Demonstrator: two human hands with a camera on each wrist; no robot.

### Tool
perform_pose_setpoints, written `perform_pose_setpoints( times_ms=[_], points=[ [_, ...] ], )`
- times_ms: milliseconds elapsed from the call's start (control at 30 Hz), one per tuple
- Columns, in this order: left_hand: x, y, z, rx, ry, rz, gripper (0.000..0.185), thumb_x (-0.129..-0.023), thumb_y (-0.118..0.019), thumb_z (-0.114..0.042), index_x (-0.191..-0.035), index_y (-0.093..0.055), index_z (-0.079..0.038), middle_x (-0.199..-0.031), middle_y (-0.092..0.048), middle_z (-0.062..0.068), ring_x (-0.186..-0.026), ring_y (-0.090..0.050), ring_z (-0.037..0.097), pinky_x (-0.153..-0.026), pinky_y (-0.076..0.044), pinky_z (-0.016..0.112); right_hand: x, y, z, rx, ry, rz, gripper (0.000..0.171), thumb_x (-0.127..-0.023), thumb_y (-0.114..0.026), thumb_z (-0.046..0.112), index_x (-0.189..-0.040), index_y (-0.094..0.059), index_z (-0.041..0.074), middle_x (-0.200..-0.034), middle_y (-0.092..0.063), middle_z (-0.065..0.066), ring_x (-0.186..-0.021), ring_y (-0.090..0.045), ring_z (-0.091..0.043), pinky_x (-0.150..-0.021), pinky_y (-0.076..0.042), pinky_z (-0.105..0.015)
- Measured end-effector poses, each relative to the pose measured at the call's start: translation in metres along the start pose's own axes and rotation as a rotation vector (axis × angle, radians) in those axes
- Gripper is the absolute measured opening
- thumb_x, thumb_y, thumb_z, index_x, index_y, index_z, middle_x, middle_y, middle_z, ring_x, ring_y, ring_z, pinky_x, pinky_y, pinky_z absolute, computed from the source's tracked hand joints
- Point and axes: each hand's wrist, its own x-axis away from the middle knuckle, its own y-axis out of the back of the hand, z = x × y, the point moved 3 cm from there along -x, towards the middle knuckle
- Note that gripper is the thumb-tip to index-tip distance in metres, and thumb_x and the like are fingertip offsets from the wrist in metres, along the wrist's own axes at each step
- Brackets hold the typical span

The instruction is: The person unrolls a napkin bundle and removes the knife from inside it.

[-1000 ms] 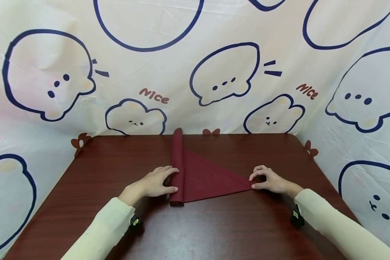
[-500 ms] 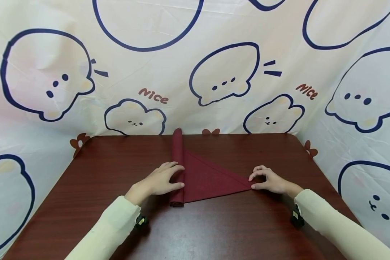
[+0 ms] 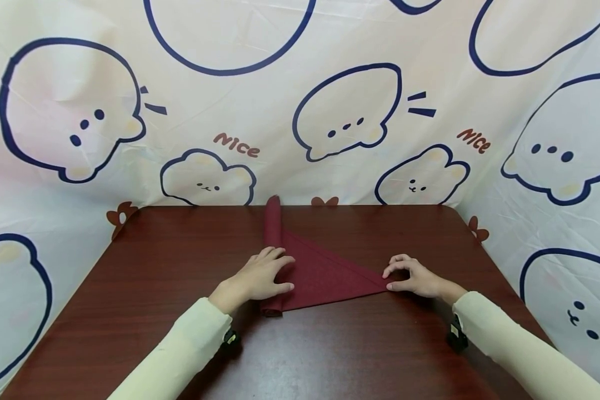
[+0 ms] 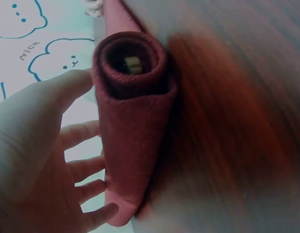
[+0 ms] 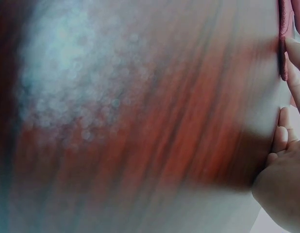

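My left hand (image 3: 260,278) lies on the rolled edge of the dark red napkin (image 3: 325,275), fingers fairly straight and spread over the top of the roll, thumb stretched along its near side; nothing is pinched, the palm simply presses the cloth down. Seen from my left wrist, the roll (image 4: 133,121) shows its open end as a tight spiral, and my fingers (image 4: 87,167) rest flat against its side.

From that hand the roll runs away from me to the far edge of the table (image 3: 180,344), and a short stub of it sticks out toward me, below my thumb. To the right of my left palm the unrolled part of the napkin lies flat as a triangle, narrowing to a point at my right hand (image 3: 415,278).

My right hand holds that corner: thumb and forefinger curl in around the tip and pin it to the wood, the other fingers bent behind. The right wrist view is blurred, showing only my fingertips (image 5: 286,136) at the table surface beside a sliver of red cloth.

Beyond both hands, a printed backdrop (image 3: 330,111) with cartoon faces rises behind the table.
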Motion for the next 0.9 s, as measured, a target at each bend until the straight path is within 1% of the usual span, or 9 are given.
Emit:
perform_pose_setpoints(
  times_ms=[133, 300, 433, 567, 900],
  points=[
    [-0.002, -0.005, 0.0, -0.04, -0.007, -0.001, 0.06, -0.092, -0.071, -0.042, -0.144, -0.055, -0.015, -0.158, -0.041, 0.018, -0.149, -0.031, 0.042, -0.114, -0.033, 0.064, 0.0, 0.0, 0.0, -0.001, 0.0, -0.001, 0.016, -0.087, -0.08, 0.018, -0.1, -0.074, 0.013, -0.119, -0.052, -0.011, -0.115, -0.042, -0.027, -0.101, -0.034, -0.049],
    [0.0, -0.01, 0.005, -0.069, 0.008, 0.009, 0.059, -0.091, -0.071, -0.043, -0.143, -0.058, -0.017, -0.16, -0.039, 0.016, -0.151, -0.029, 0.04, -0.115, -0.033, 0.064, 0.0, 0.0, 0.001, 0.001, -0.017, 0.011, 0.016, -0.088, -0.079, 0.019, -0.102, -0.074, 0.013, -0.121, -0.051, -0.012, -0.117, -0.041, -0.029, -0.101, -0.034, -0.053],
    [0.003, -0.008, 0.008, -0.066, 0.02, 0.013, 0.055, -0.091, -0.071, -0.043, -0.14, -0.061, -0.018, -0.161, -0.038, 0.015, -0.151, -0.027, 0.04, -0.115, -0.032, 0.064, 0.0, 0.0, 0.001, 0.004, -0.021, 0.016, 0.016, -0.088, -0.078, 0.019, -0.102, -0.074, 0.013, -0.122, -0.051, -0.013, -0.119, -0.041, -0.03, -0.102, -0.034, -0.056],
    [0.007, -0.006, 0.013, -0.057, 0.026, 0.011, 0.053, -0.091, -0.071, -0.044, -0.137, -0.063, -0.018, -0.161, -0.037, 0.015, -0.152, -0.027, 0.041, -0.115, -0.031, 0.064, 0.0, 0.0, 0.001, 0.004, -0.022, 0.018, 0.016, -0.088, -0.079, 0.019, -0.102, -0.074, 0.012, -0.122, -0.051, -0.013, -0.119, -0.041, -0.03, -0.102, -0.034, -0.055],
    [0.019, 0.002, 0.024, -0.049, 0.018, -0.019, 0.053, -0.091, -0.07, -0.043, -0.136, -0.063, -0.017, -0.161, -0.038, 0.017, -0.149, -0.031, 0.044, -0.111, -0.035, 0.067, 0.0, -0.001, 0.0, -0.003, -0.03, 0.019, 0.016, -0.088, -0.079, 0.019, -0.102, -0.074, 0.012, -0.122, -0.05, -0.013, -0.119, -0.041, -0.031, -0.102, -0.034, -0.056]
  ],
)
